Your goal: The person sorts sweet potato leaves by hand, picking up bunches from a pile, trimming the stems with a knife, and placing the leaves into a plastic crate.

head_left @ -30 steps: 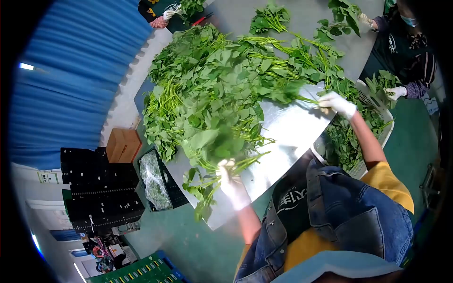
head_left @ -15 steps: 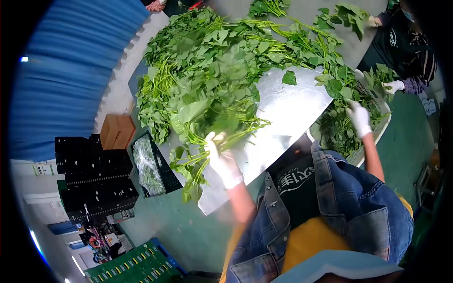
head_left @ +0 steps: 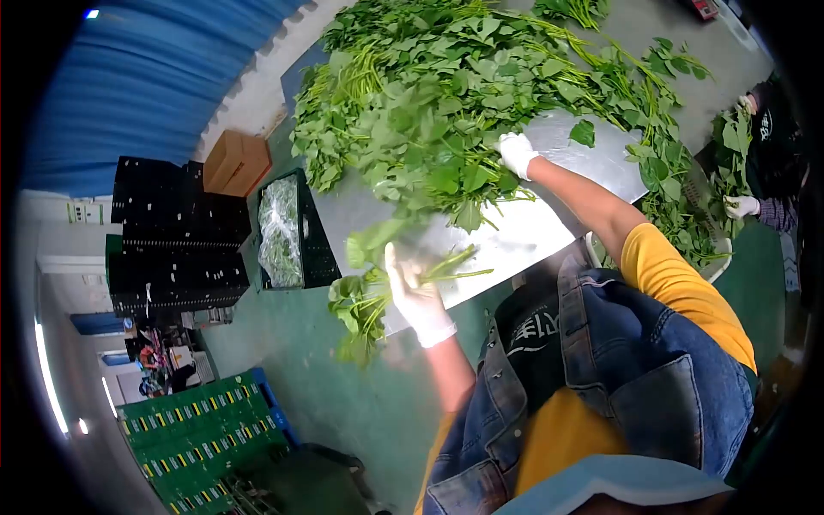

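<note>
In the head view my left hand (head_left: 418, 296), in a white glove, is closed around a small bunch of leafy greens (head_left: 365, 300). Leaves hang out on the left of that hand, and cut stems stick out to its right. My right hand (head_left: 518, 154), also gloved, is at the near edge of a large pile of leafy greens (head_left: 438, 103). Its bent fingers are pressed together on stems there, with the tips partly hidden. The pile covers much of a shiny metal table (head_left: 524, 227). One loose leaf (head_left: 582, 133) lies beyond my right hand.
At right a pale crate (head_left: 717, 268) holds more greens. Beyond it a co-worker's gloved hand (head_left: 742, 206) holds greens. Left of the table are a dark crate (head_left: 319, 240) with a plastic-wrapped bundle (head_left: 281, 232), a cardboard box (head_left: 236, 163) and stacked black crates (head_left: 176, 275).
My right hand has left the crate of greens at right and come over the table to the pile. My left hand still grips its bunch. The camera view has shifted.
</note>
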Demonstrator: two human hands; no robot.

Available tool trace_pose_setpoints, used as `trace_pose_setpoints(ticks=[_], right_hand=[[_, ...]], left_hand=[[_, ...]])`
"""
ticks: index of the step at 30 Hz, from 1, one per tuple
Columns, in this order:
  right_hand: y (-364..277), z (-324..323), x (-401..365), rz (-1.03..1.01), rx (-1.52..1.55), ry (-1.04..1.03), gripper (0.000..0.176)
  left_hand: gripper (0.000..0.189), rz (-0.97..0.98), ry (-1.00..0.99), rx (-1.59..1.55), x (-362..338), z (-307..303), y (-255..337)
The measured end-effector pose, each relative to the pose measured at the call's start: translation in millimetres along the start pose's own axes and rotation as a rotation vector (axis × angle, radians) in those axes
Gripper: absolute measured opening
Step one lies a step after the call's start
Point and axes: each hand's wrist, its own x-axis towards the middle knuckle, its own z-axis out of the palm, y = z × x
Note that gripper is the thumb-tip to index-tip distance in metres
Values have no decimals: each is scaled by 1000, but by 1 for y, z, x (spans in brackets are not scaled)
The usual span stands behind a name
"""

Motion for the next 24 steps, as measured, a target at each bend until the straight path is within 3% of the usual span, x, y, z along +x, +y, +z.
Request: trace_pose_setpoints(ticks=[2,6,7,8,10,14,16,19,21,24], right_hand=[[3,-7,-4,-18,-50,135,19],[12,-55,-35,63,441,539,18],[24,-45,-36,85,446,700,17],[22,-72,-52,308,1035,357,20],[31,-101,-72,275,1190,107,20],[28,-116,-108,245,1381,125,24],[28,-119,-119,367,1480,36,26],[31,-116,-138,278,1501,56,28],[23,-119,-147,378,1714,85,24],[20,-122,-158,348,1671,109,24]], left_hand=[[40,-31,-126,99,7,-22,-1],[33,-119,11,-3,1,-4,2],[33,-124,9,-8,3,-4,-1],[30,-129,-32,8,8,-4,-7],[28,-144,-95,16,14,2,-17],[27,-255,-237,-12,20,26,-30],[28,-252,-260,13,18,43,-35],[27,-277,-300,12,16,64,-42],[26,-260,-339,60,13,75,-47],[25,-305,-368,132,17,77,-59]])
